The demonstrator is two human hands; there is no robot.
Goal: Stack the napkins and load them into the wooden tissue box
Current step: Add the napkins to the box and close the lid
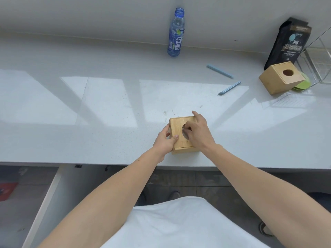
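Wooden tissue box (179,140), counter front edge: left hand (163,142) grips its side; right hand (198,133) fingers curl into top hole. Step: prob. pulling napkin through. No napkins seen.

Box hole (184,133) half hidden; contents unseen.

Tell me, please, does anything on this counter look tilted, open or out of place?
Yes. The second wooden box, far right, sits tilted, propped on green plates. The blue bottle at the wall has no cap. Two blue sticks lie loose. The box held by both hands looks level.
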